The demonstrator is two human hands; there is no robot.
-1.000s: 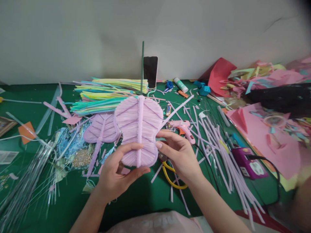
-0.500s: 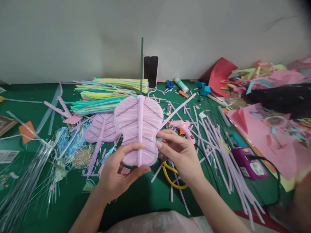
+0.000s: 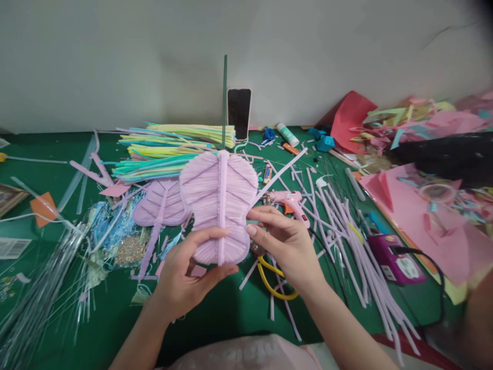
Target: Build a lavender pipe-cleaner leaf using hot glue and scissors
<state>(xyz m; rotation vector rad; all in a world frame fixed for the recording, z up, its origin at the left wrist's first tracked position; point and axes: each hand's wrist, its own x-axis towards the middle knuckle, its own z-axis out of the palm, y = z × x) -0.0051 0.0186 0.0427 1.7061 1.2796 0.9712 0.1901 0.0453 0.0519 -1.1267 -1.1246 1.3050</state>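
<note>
A lilac fan [image 3: 208, 190] made of pipe cleaners is held up in front of me, with a central rib and slanting side ribs. Dark green stem wires [image 3: 225, 97] stick up from its top. My left hand [image 3: 183, 275] is closed on the fan's lower end, fingers in front and thumb below. At the right edge, by the notch, my right hand [image 3: 290, 249] pinches a lilac pipe cleaner [image 3: 284, 172] against the rim. Its loose end slants up and right. A second lilac fan [image 3: 159, 203] lies on the table behind my left hand.
Yellow-handled pliers [image 3: 275, 288] lie under my right hand, a pink glue gun [image 3: 288, 201] behind it. Loose lilac pipe cleaners [image 3: 354, 257] and a purple box with a cord [image 3: 395, 259] are to the right. Coloured pipe cleaner bundles [image 3: 169, 149] and a phone [image 3: 239, 114] stand behind.
The loose pipe cleaner end has dipped slightly to the left, and the fan has tilted a little. Both hands keep their grip in nearly the same place.
</note>
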